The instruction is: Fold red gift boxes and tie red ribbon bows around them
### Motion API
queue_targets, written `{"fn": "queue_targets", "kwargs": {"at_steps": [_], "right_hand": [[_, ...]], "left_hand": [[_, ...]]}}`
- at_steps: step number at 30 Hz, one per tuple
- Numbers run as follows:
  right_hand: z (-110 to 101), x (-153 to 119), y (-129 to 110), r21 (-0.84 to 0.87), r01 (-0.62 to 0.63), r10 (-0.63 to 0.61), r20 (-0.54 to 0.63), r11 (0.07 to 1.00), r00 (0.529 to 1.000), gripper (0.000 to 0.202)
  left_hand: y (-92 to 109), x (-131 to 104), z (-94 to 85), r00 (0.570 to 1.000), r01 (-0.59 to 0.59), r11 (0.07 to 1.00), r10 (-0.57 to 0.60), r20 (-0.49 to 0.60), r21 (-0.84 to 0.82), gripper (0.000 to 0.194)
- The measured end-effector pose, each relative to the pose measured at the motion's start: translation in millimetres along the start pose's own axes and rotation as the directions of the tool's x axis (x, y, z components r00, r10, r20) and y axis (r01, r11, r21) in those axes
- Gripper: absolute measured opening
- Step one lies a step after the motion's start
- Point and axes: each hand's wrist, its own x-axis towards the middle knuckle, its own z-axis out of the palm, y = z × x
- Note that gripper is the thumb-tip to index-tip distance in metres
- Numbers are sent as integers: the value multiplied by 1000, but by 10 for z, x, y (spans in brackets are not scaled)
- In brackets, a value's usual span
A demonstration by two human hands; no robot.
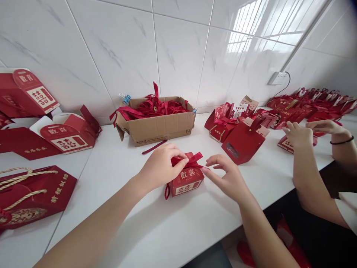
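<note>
A small red gift box (189, 179) with gold and white Chinese lettering stands on the white table in front of me. A red ribbon (196, 159) is looped into a bow on its top. My left hand (163, 163) pinches the ribbon at the bow's left side, partly hiding it. Just right of the box is my right hand (227, 175), its fingers curved and apart, the thumb tip by the ribbon's right tail. Whether that thumb touches the tail I cannot tell. A dark red braided cord loop (167, 191) hangs at the box's lower left corner.
Behind the box, a cardboard carton (164, 128) holds many red ribbons; a loose ribbon strip (154, 147) lies before it. Larger red boxes (69, 136) stand left. Red gift bags (244, 143) stand right, near a co-worker's hands (299, 136) over another small box (286, 144).
</note>
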Motion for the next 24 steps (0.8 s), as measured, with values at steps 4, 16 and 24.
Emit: {"fn": "queue_targets", "kwargs": {"at_steps": [4,16,24], "right_hand": [[109,-215,-79,-92,140,-148,-84,986,985,10],[313,-397,-25,-279,450,-501,-150,848,852,17],[369,-419,81,-274,534,-590,-194,800,784,25]], "left_hand": [[15,29,84,999,27,999,-28,23,21,14],[-39,21,252,994,91,996,-90,-66,12,15],[-50,17,294,998,19,988,-9,-67,151,15]]}}
